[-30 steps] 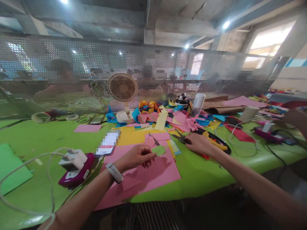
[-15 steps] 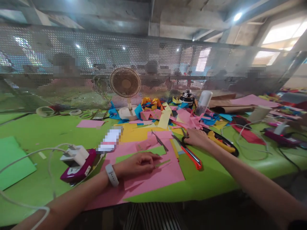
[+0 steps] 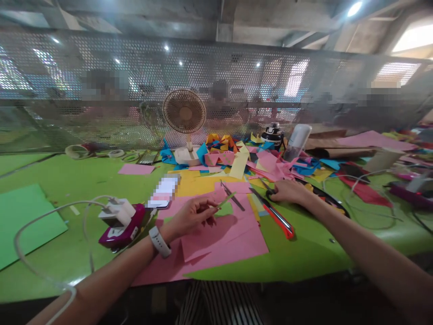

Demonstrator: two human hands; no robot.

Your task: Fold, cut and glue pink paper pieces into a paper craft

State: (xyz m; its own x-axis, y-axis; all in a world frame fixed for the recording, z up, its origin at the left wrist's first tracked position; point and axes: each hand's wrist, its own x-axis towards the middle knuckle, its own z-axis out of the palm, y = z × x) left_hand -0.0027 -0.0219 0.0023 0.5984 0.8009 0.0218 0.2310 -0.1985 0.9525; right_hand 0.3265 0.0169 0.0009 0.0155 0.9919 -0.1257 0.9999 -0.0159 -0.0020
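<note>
My left hand (image 3: 193, 216), with a white watch band on its wrist, pinches a thin green paper strip (image 3: 227, 199) just above the pink paper sheets (image 3: 233, 241). Under the strip lies a wider piece of green paper (image 3: 228, 209). My right hand (image 3: 288, 192) is closed at the black handle of a pair of scissors (image 3: 269, 192), whose blades point away from me on the table; the hand partly hides them. Between the hands lie a red utility knife (image 3: 278, 218) and dark tweezers (image 3: 235, 197).
A small fan (image 3: 184, 113) and a heap of coloured paper scraps (image 3: 267, 162) stand at the back before a perforated screen. To the left are a phone (image 3: 165, 192), a purple power strip (image 3: 125, 232) with white cables, and green paper (image 3: 30, 221). A black tray (image 3: 333, 198) lies right.
My left hand has lifted off the paper, raising the green strip with it. My right hand stays at the scissors' handle. The whole view has shifted slightly.
</note>
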